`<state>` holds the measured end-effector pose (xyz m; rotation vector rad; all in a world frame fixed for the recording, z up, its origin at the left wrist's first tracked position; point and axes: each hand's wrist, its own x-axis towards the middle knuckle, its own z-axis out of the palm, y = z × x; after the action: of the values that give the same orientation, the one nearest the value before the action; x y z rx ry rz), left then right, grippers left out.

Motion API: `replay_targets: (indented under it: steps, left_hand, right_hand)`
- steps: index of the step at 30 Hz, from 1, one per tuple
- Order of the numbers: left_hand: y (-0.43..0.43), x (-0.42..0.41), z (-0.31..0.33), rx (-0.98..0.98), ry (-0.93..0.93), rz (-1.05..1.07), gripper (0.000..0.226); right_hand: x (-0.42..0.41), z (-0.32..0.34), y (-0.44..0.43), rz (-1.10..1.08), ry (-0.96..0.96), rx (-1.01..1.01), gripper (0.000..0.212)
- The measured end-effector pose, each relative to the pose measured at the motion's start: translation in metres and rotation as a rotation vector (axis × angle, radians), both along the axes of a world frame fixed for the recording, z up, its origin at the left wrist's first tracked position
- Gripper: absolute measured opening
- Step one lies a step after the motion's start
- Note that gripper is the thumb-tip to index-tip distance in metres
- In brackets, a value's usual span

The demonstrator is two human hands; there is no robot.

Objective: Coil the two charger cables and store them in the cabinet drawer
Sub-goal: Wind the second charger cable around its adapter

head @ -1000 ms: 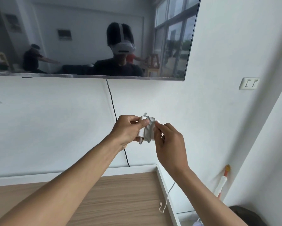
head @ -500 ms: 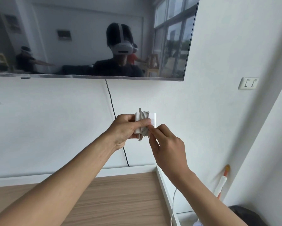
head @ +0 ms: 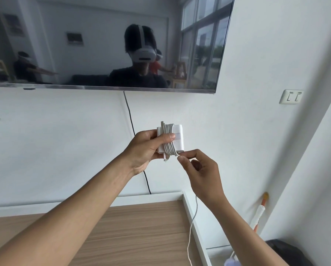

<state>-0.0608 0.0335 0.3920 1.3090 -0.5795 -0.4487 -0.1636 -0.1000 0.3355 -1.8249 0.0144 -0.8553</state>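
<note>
1. Wooden cabinet top (head: pixel 137 231), white-edged; loose cable tail (head: pixel 192 223) hanging past its right edge.
2. Right hand (head: pixel 201 173): fingertips pinched on the cable just below the charger.
3. Left hand (head: pixel 147 148): clasps white charger brick (head: pixel 178 135), thumb pressing the wound cable coils (head: pixel 169 139).
4. Wall behind: television (head: pixel 103 43), black cord (head: pixel 130 120), switch plate (head: pixel 291 96).
</note>
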Motion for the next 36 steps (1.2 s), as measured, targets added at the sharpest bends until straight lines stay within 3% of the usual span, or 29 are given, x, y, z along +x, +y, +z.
replay_targets:
  steps: [9, 12, 17, 22, 27, 32, 36]
  left_hand:
    - [0.012, 0.000, -0.001, 0.036, -0.082, -0.206, 0.038]
    - [0.019, 0.002, 0.003, 0.117, -0.138, -0.261, 0.033]
    - [0.026, 0.001, 0.003, 0.408, -0.335, -0.349, 0.027]
    - [0.027, -0.003, 0.000, 0.611, -0.406, -0.452, 0.024]
    - [0.029, 0.000, -0.004, 0.699, -0.452, -0.328, 0.022]
    - [0.016, -0.001, -0.005, 0.533, -0.374, -0.071, 0.013]
    - [0.010, 0.000, -0.004, 0.482, -0.323, 0.016, 0.029]
  right_hand:
    - [0.007, 0.007, -0.019, 0.078, 0.161, 0.001, 0.017]
    - [0.006, 0.015, -0.024, 0.144, 0.234, -0.113, 0.015]
    - [0.007, 0.037, -0.033, 0.317, 0.690, -0.413, 0.041]
    - [0.005, 0.048, -0.038, 0.480, 0.887, -0.384, 0.048]
    - [0.005, 0.054, -0.035, 0.319, 0.789, -0.301, 0.025]
    - [0.009, 0.049, -0.013, -0.111, 0.426, -0.614, 0.025]
    - [0.006, 0.038, 0.000, -0.242, 0.234, -0.643, 0.026]
